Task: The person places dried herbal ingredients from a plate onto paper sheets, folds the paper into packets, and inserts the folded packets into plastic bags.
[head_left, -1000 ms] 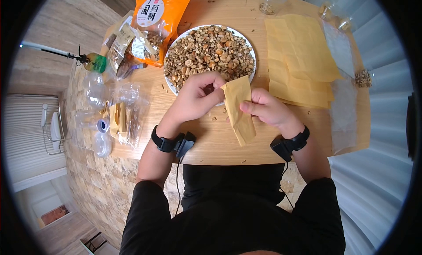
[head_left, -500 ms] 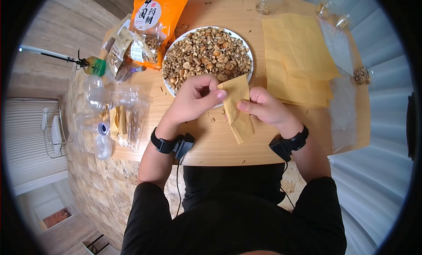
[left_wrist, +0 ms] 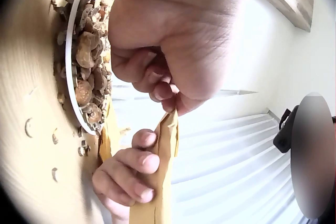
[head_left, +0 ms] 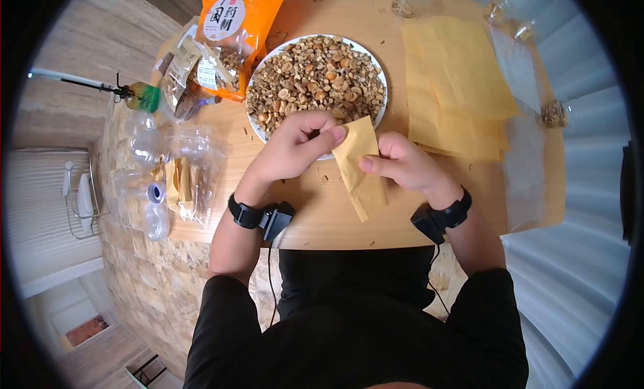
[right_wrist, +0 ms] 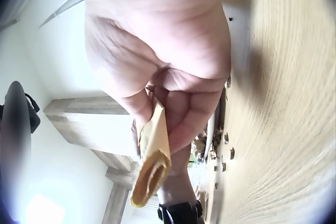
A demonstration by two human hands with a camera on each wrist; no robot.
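Note:
Both hands hold a folded yellow-brown paper packet (head_left: 359, 178) in front of the white plate (head_left: 383, 74). At its upper left corner, the left hand (head_left: 295, 144) pinches the paper between thumb and fingers. The right hand (head_left: 410, 164) grips the packet's right side, thumb on the near face and fingers behind. In the right wrist view, the lower end of the packet (right_wrist: 156, 145) shows as a flattened, layered tube. Chopped dried herbs (head_left: 312, 80) are heaped on the plate just beyond the hands.
Flat yellow paper sheets (head_left: 456, 80) lie at the right beside a translucent sheet (head_left: 524, 181). An orange bag (head_left: 245, 27) stands behind the plate's left. Clear plastic bottles (head_left: 144, 137) and folded yellow papers (head_left: 179, 181) occupy the left edge. Herb crumbs dot the tabletop (head_left: 315, 218).
The left thumb has shifted up onto the packet's upper left corner. The packet and right hand have moved slightly left; both hands keep hold of the paper.

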